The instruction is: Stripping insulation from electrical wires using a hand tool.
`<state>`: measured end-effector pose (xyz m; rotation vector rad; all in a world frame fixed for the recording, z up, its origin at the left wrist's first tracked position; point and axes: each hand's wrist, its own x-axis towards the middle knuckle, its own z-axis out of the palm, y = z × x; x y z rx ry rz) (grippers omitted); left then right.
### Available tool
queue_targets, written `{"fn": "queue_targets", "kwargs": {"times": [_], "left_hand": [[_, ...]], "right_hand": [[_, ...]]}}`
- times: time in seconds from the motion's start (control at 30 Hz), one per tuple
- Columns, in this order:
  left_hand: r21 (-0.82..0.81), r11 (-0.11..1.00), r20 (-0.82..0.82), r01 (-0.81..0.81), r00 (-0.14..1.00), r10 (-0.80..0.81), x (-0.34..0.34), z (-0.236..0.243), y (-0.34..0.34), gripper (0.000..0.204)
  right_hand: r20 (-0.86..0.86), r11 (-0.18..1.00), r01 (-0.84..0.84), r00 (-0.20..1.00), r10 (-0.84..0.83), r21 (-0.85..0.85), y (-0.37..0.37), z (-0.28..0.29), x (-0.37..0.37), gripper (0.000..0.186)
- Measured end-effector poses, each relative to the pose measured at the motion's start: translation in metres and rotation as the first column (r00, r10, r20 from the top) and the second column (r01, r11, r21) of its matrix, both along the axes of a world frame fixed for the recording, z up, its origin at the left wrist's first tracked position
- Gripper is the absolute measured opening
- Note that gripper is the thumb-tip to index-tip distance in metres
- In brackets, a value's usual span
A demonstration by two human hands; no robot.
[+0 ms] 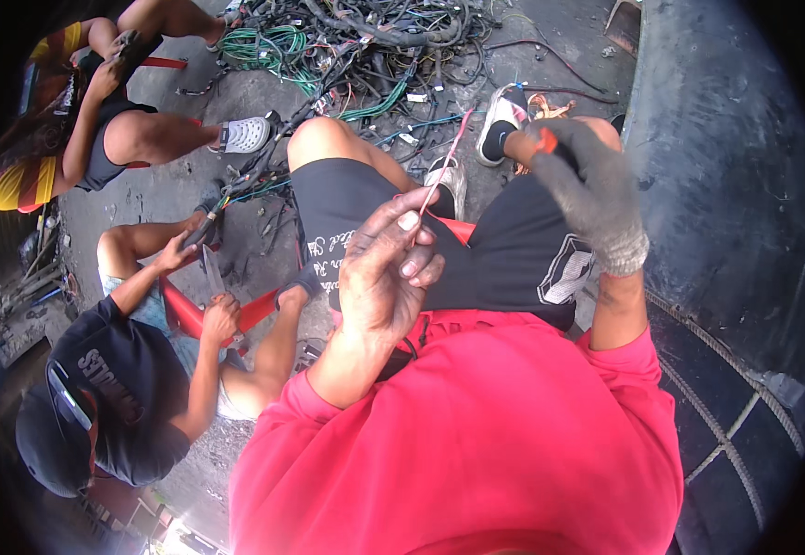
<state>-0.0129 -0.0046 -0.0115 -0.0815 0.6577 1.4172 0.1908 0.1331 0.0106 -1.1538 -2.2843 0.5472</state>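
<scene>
My bare left hand (386,264) is closed over my lap, pinching a thin pinkish-red wire (456,148) between thumb and fingers. The wire's free end sticks up and away from me. To the right, my right hand (592,190) wears a grey work glove with a pale knitted cuff. It is raised over my right thigh, fingers curled and somewhat blurred by motion. A small orange piece (547,141) shows at its fingertips; what it belongs to is hidden. The two hands are apart.
A tangled heap of cables (384,55) with a green coil lies ahead on the ground. A person in a dark shirt (125,388) sits at the left, holding a blade and cables. Another person (79,120) sits farther off. A large dark panel (726,185) stands at my right.
</scene>
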Motion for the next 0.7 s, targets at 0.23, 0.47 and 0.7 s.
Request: {"fn": "queue_targets", "kwargs": {"times": [0.23,0.47,0.7], "left_hand": [[-0.065,0.998,-0.039,0.018,0.999,-0.021,0.003,0.004,0.005,0.025],[-0.058,0.998,-0.060,0.022,0.998,-0.025,0.006,0.002,0.004,0.030],[-0.058,0.998,0.009,0.009,1.000,-0.008,0.006,0.003,0.007,0.025]], "right_hand": [[-0.273,0.903,-0.256,0.948,0.165,-0.345,-0.036,0.015,-0.026,0.035],[-0.187,0.922,-0.306,0.946,0.266,-0.235,-0.037,0.021,-0.035,0.038],[-0.193,0.950,-0.274,0.951,0.244,-0.150,-0.038,0.013,-0.037,0.032]]}}
